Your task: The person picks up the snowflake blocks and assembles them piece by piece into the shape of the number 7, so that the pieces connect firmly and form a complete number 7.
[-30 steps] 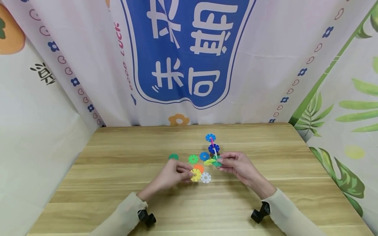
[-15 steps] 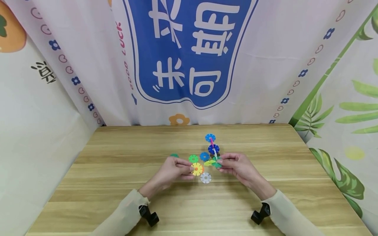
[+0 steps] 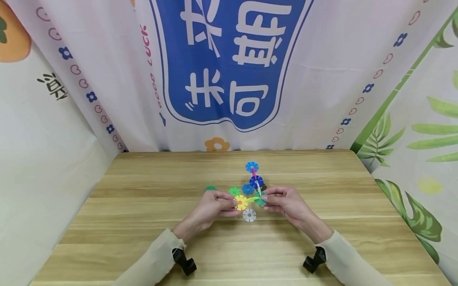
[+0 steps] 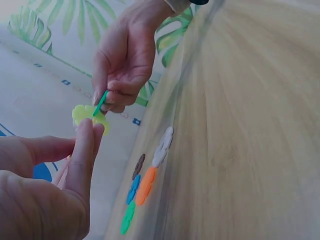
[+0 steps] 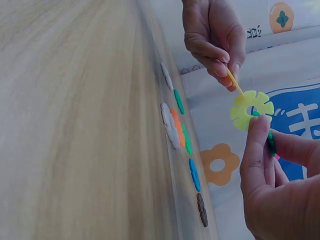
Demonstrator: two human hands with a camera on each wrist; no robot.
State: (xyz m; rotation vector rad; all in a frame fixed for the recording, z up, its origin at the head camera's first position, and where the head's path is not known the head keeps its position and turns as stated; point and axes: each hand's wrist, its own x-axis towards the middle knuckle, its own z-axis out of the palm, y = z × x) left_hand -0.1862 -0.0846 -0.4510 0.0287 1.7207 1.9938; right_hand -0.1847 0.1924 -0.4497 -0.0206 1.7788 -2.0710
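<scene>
Above the middle of a wooden table (image 3: pixel 143 222), a person's left hand (image 3: pixel 211 208) pinches a yellow snowflake disc (image 3: pixel 241 202) by its edge, fingers curled round it, and holds it against a lime-green disc (image 3: pixel 253 197) at the near end of a small chain of joined discs. The right hand (image 3: pixel 288 202) grips that chain (image 3: pixel 256 183) at a green piece (image 3: pixel 261 201), thumb and fingertips closed on it; the chain rises away from the hands through a dark blue disc to a light blue one (image 3: pixel 252 167) at its far end. Just below the two hands a white disc (image 3: pixel 249 215) lies flat on the table, with a green disc (image 3: pixel 234 191) and a blue disc (image 3: pixel 247 189) just behind them and another green one (image 3: pixel 210 188) farther left. Printed cloth with a large blue panel (image 3: pixel 229 59) hangs behind the table.
</scene>
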